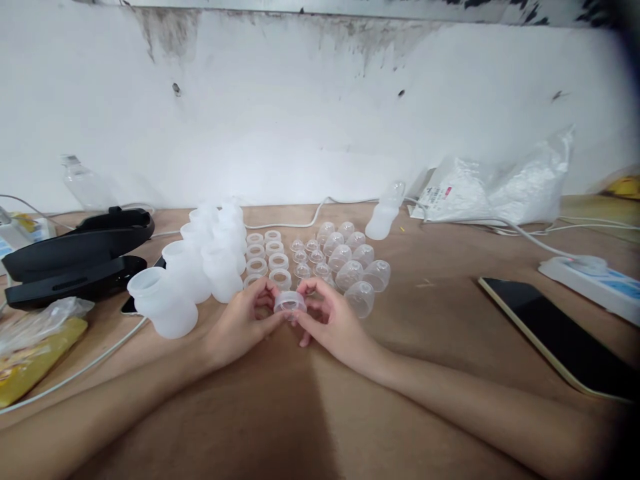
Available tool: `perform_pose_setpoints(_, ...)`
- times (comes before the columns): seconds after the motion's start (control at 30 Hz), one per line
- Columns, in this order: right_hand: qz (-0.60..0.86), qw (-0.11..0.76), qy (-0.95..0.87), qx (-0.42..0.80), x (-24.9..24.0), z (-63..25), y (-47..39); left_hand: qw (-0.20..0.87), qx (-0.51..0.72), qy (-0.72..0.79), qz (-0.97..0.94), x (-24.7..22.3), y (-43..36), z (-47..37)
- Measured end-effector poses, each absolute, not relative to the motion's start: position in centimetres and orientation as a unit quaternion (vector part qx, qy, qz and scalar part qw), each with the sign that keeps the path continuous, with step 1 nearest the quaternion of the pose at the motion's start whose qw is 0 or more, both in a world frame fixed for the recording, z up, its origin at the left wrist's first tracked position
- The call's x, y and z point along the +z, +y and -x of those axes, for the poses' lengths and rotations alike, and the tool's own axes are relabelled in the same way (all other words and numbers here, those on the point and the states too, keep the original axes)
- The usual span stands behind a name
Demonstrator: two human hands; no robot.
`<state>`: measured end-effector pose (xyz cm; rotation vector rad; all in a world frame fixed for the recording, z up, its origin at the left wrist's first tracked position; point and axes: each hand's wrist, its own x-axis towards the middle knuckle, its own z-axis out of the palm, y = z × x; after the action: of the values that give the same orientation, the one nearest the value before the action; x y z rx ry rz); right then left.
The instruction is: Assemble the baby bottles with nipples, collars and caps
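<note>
Between my left hand [253, 312] and my right hand [327, 313] is a translucent screw ring [291, 301], pinched from both sides just above the table. Something clear shows inside or under it, perhaps a nipple. Behind my hands stand rows of frosted rings [257, 265], small clear bottle nipples [302, 270] and clear dome caps [349, 273]. Several frosted baby bottles [167, 310] without tops stand left of my left hand. One bottle with a clear cap on it [383, 217] stands at the back, near the wall.
On the left lie a black case [85, 243], a yellow packet [43, 357] and a cable. To the right are a phone [555, 333], a white power strip [595, 283] and a white plastic bag [500, 190]. A clear bottle [87, 187] leans against the wall [300, 120].
</note>
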<state>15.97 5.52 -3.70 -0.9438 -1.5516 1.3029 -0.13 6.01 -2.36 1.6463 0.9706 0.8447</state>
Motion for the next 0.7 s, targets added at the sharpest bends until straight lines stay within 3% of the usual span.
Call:
perform_pose_setpoints(0.47,0.414,0.405,-0.63,0.518,-4.12,-15.88,5.5,0.457,0.34,0.432,-0.699,-2.92,6.2,-0.06)
perform_pose_setpoints(0.6,0.406,0.426,-0.604,0.537,-3.82,-15.85,5.65,0.498,0.352,0.42,-0.672,-2.73,6.17,-0.04)
perform_pose_setpoints(0.7,0.392,0.45,-0.612,0.519,-3.72,-15.83,5.48,0.451,0.376,0.416,-0.694,-2.46,5.57,-0.02)
